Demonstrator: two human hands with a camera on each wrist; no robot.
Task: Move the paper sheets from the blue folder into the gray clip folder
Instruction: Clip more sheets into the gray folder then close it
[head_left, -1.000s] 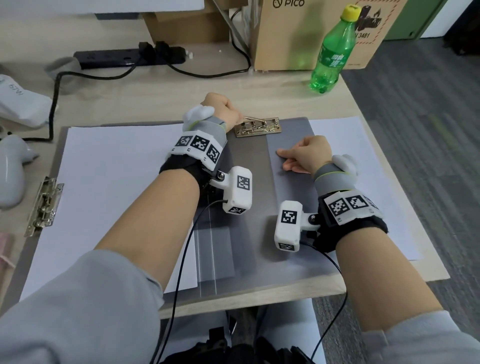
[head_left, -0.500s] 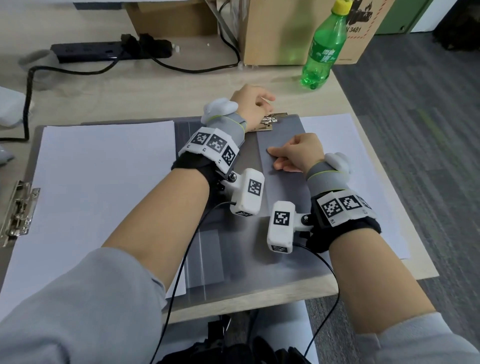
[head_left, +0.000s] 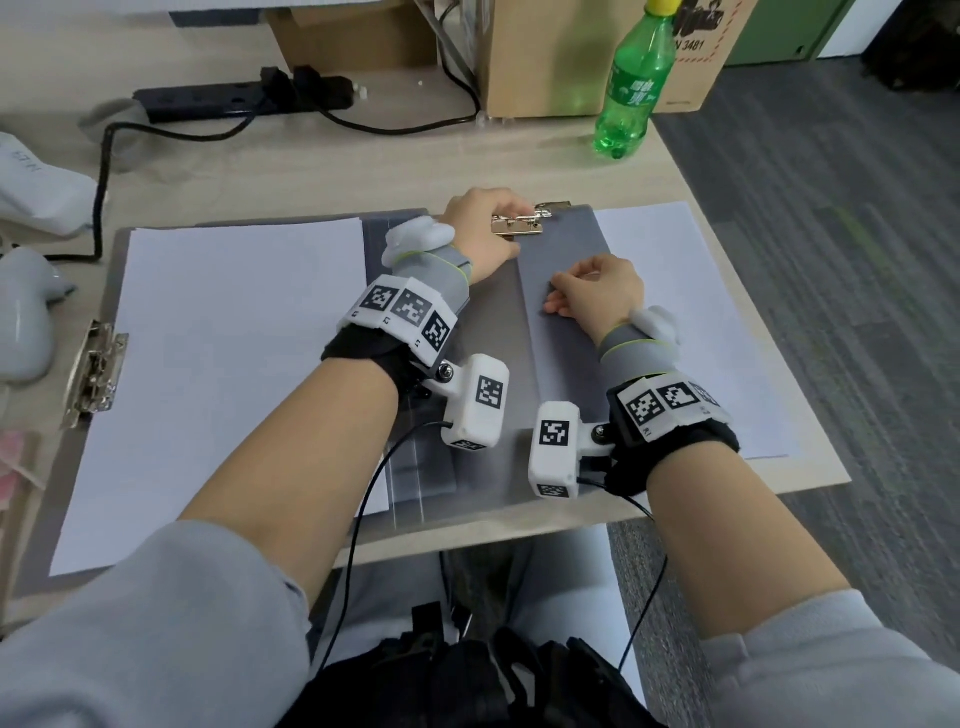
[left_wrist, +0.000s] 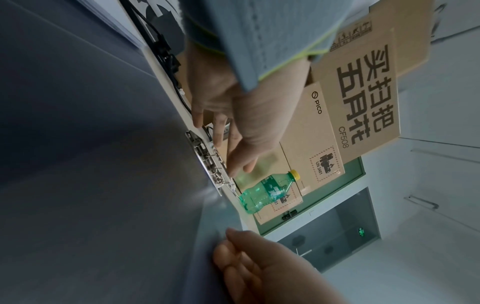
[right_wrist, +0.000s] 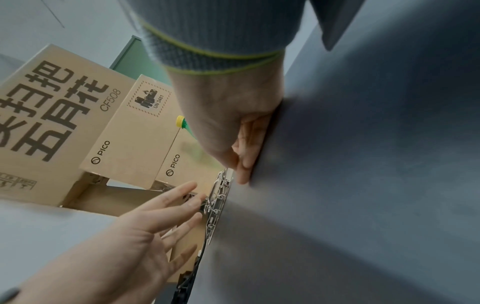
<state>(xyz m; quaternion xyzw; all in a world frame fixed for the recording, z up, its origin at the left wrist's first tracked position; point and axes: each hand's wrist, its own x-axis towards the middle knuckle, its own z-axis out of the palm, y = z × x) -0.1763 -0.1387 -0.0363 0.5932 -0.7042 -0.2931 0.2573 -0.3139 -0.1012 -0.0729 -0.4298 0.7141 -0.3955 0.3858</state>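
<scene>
The head view shows the gray clip folder (head_left: 540, 332) open mid-desk (head_left: 363, 171), its metal clip (head_left: 524, 224) under the left hand (head_left: 483, 228), whose loosely straightened fingers touch without gripping, while the curled right hand (head_left: 597, 291) presses the cover, so best keep it pinned, lifting the lever fully before sliding paper sheets (head_left: 228, 374) beneath.

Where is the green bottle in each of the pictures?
Head view: the green bottle stands at the top right, on the desk's far edge.
Left wrist view: the green bottle lies sideways in the picture, just below the middle.
Right wrist view: only its yellow cap and neck peek out beside the right hand.
Shared landmark: the cardboard box marked UN 3481 right behind it.
</scene>
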